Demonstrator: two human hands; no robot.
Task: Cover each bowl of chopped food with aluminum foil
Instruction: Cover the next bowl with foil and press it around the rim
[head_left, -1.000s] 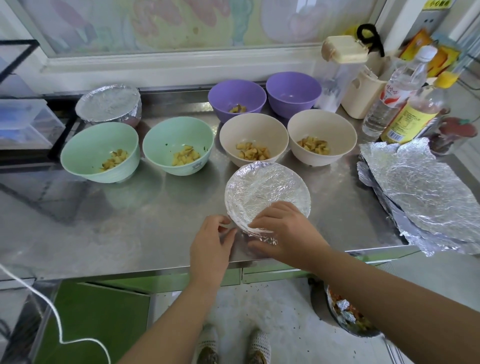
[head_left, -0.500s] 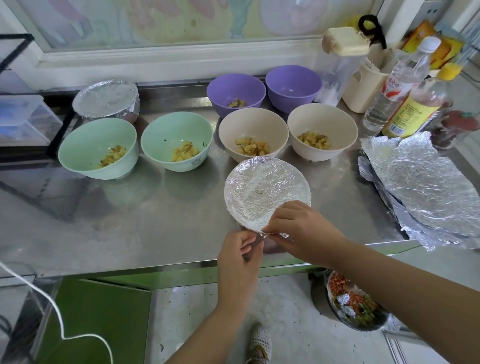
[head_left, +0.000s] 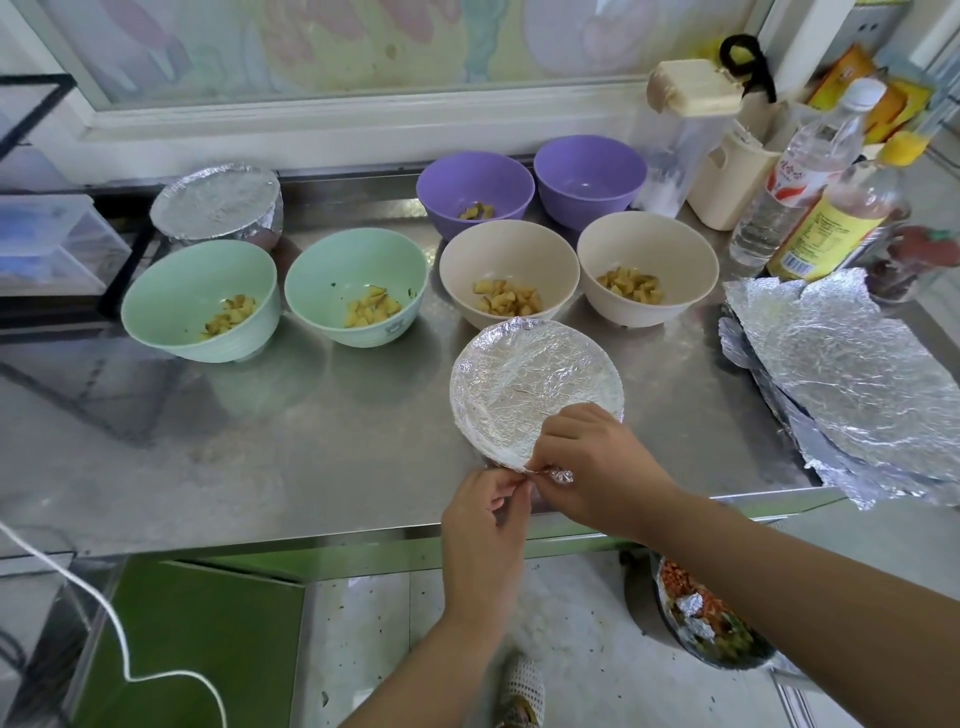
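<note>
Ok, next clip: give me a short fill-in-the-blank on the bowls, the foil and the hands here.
1. ____ bowls are already covered: the front bowl and the back-left bowl.
2. The left hand and right hand both pinch the foil twist at the front bowl's ____ rim.
3. The spare foil sheets lie at the ____ end of the table.
4. The left purple bowl holds food; the right purple bowl is ____.
Missing: two, near, right, empty.

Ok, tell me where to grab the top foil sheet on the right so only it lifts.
Pinch the top foil sheet at its left edge, coming from the counter side. It lies flat, bottles crowd its far end, and that edge sits offset from the sheets below, so a thumb-and-finger grip should catch one layer.
</note>
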